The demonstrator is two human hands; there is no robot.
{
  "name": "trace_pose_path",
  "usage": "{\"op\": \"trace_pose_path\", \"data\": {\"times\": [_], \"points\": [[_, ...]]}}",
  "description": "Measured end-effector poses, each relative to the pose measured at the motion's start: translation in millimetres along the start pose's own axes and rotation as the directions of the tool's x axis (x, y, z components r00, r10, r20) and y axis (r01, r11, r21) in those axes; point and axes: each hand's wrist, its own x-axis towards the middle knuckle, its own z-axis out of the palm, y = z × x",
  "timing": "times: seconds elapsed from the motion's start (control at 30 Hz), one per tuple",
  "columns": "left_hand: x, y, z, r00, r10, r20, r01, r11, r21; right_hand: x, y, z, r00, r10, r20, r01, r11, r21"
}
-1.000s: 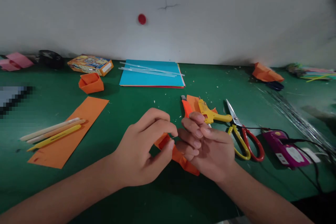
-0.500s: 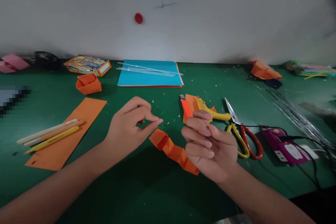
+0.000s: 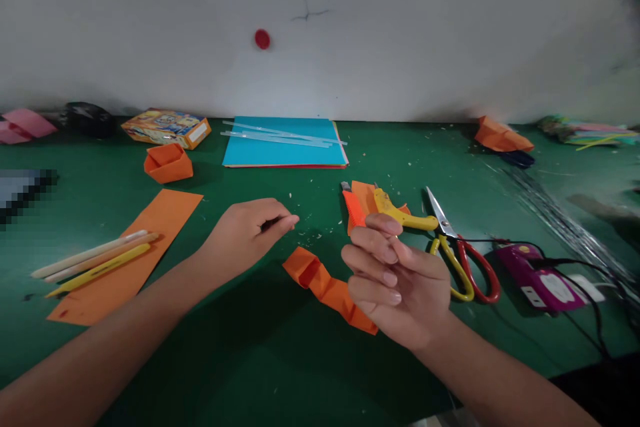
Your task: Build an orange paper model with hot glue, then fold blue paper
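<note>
My left hand point(image 3: 247, 230) is raised over the middle of the table, its thumb and forefinger pinched together; whatever may be between them is too small or hidden. My right hand point(image 3: 400, 273) is held palm-up with curled fingers, thumb tip against the forefinger; I cannot make out anything in that pinch. Between and below the hands lies a folded zigzag strip of orange paper point(image 3: 320, 283), its right end partly behind my right hand. Just beyond the right fingers are a yellow glue gun point(image 3: 400, 212) and an orange utility knife point(image 3: 353, 205) on an orange paper piece.
Scissors point(image 3: 463, 250) lie right of my hand, beside a purple power adapter point(image 3: 543, 277) with black cables. Pencils and a yellow pen point(image 3: 103, 268) rest on an orange sheet point(image 3: 165, 210) at left. Clear glue sticks point(image 3: 285, 136) lie on blue paper point(image 3: 285, 157) near the wall.
My left hand has turned slightly and drawn a little to the left, its finger loop narrowing. The right hand stays nearly still, still pinched.
</note>
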Motion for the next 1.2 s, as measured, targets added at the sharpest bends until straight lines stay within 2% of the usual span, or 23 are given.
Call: {"op": "trace_pose_path", "data": {"times": [0.23, 0.33, 0.43, 0.6, 0.7, 0.8, 0.9, 0.97, 1.07, 1.13, 1.2], "points": [[-1.1, 0.8, 1.7, 0.996, -0.025, -0.081, 0.027, 0.999, 0.030, 2.3, 0.8, 1.5, 1.000, -0.002, -0.030, -0.001, 0.996, -0.084], [-0.6, -2.7, 1.6, 0.997, -0.023, -0.074, 0.021, 0.999, -0.027, 3.6, 1.4, 2.5, 0.998, 0.004, -0.058, -0.010, 0.994, -0.109], [-0.8, 0.0, 0.6, 0.998, 0.031, -0.061, -0.034, 0.998, -0.062, 4.9, 2.2, 2.5, 0.998, 0.010, -0.069, -0.019, 0.992, -0.125], [-8.2, 29.6, -4.2, 0.987, 0.135, -0.083, -0.146, 0.979, -0.145, 5.5, 5.6, -0.3, 0.996, 0.044, -0.076, -0.058, 0.978, -0.200], [-14.7, 50.1, -6.6, 0.985, 0.174, -0.015, -0.172, 0.950, -0.260, 3.7, 10.1, -3.1, 0.994, 0.111, -0.023, -0.113, 0.970, -0.214], [-19.0, 60.1, -8.3, 0.980, 0.181, 0.077, -0.137, 0.910, -0.392, 1.0, 15.2, -7.0, 0.973, 0.216, 0.088, -0.192, 0.956, -0.223], [-19.7, 58.9, -10.7, 0.961, 0.207, 0.183, -0.085, 0.853, -0.515, -1.3, 19.1, -11.3, 0.934, 0.315, 0.168, -0.272, 0.933, -0.233], [-18.0, 55.0, -12.1, 0.958, 0.206, 0.200, -0.060, 0.825, -0.562, -2.1, 21.1, -13.0, 0.914, 0.354, 0.199, -0.304, 0.921, -0.243], [-13.4, 47.9, -11.9, 0.981, 0.107, 0.159, -0.003, 0.838, -0.545, -2.7, 22.8, -12.2, 0.912, 0.349, 0.218, -0.291, 0.921, -0.258], [-10.2, 41.7, -10.0, 0.995, 0.025, 0.101, 0.026, 0.880, -0.475, -2.5, 21.0, -9.3, 0.929, 0.305, 0.210, -0.248, 0.934, -0.257], [-8.0, 33.3, -7.6, 0.999, 0.005, 0.047, 0.012, 0.932, -0.362, -1.3, 15.3, -5.4, 0.954, 0.237, 0.183, -0.187, 0.949, -0.254]]}}
